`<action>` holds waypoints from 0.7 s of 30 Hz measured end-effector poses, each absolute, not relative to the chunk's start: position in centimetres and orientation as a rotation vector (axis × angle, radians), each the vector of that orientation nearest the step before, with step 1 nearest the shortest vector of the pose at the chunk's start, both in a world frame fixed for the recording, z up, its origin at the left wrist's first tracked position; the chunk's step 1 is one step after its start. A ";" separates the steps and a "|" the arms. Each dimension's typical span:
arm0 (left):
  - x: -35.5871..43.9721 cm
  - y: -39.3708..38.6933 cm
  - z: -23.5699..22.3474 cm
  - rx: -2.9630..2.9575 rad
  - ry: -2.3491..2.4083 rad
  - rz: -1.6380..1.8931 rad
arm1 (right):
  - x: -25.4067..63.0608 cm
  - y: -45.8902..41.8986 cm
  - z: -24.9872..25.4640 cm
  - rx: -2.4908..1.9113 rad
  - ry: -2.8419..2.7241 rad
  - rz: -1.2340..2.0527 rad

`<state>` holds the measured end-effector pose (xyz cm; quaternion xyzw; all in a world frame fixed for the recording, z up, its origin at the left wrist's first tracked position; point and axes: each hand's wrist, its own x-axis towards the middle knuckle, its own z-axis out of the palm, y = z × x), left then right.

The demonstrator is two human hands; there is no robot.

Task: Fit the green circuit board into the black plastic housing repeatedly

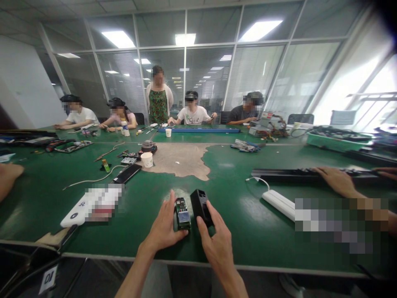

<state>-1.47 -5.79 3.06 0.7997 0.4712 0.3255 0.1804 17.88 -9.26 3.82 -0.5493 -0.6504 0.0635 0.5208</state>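
Observation:
My left hand (164,225) grips the side of a small green circuit board (182,213), which carries a black module and a small screen. My right hand (217,244) has its fingers around a black rectangular plastic housing (201,207), which has an open hollow end facing away from me. Both objects are near the front edge of the green-topped table (235,236), close together and tilted up from the surface. My fingers hide parts of both objects. I cannot tell whether the board and housing touch.
A white power strip (279,205) with its cable lies to my right. A co-worker's hand (338,182) rests on a long black device (285,176). A blurred white object (93,203) lies to my left. Tools, electronics and seated people fill the far table.

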 end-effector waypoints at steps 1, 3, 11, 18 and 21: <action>-1.5 -5.8 3.0 2.258 1.330 0.921 | 17.5 -9.2 4.2 -1.293 -1.575 0.157; -1.6 -5.7 2.9 2.257 1.325 0.932 | 16.7 -9.1 4.8 -1.260 -1.609 0.150; -1.5 -5.7 2.6 2.294 1.308 1.005 | 14.7 -8.8 4.7 -1.287 -1.727 0.170; -1.6 -5.6 2.2 2.313 1.275 1.062 | 13.2 -8.4 5.1 -1.363 -1.842 0.103; -1.7 -5.3 2.0 2.353 1.302 1.030 | 12.8 -8.3 4.8 -1.412 -1.887 0.102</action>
